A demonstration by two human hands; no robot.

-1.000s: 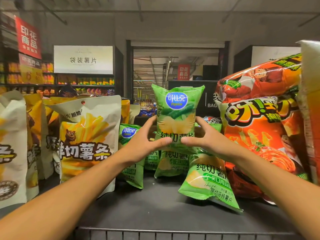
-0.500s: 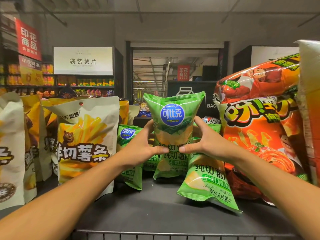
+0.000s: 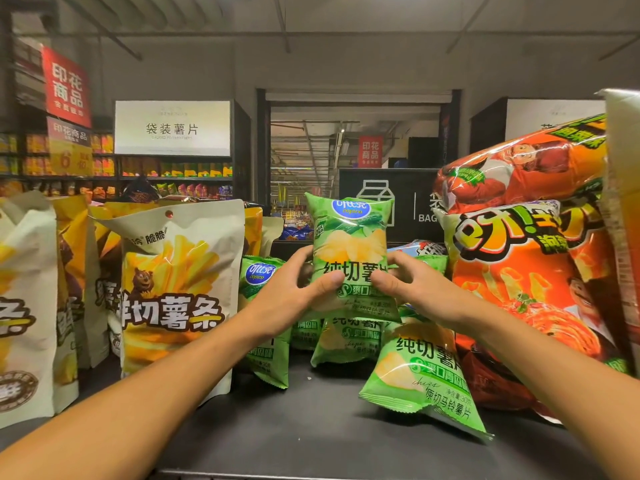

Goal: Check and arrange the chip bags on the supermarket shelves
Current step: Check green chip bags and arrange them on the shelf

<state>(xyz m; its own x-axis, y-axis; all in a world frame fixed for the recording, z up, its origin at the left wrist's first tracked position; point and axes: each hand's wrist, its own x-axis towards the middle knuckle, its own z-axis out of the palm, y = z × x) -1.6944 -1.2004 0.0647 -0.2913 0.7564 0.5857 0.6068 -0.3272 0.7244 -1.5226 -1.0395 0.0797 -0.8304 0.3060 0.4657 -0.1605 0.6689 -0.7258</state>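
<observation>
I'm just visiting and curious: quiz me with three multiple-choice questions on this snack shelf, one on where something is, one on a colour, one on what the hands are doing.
1. Where does the big orange bag sit relative to the held green bag?
A. To its right
B. To its left
C. Beneath it

2. What colour is the round logo on the held green bag?
A. Red
B. Blue
C. Black

3. How is the held green bag being handled?
A. It lies flat and untouched
B. One hand dangles it by its top edge
C. Both hands grip its lower part, holding it upright

Answers: 1 A, the orange bag fills the right side of the shelf. 2 B, a blue oval sits near the bag's top. 3 C, the left hand and right hand pinch it from either side.
</observation>
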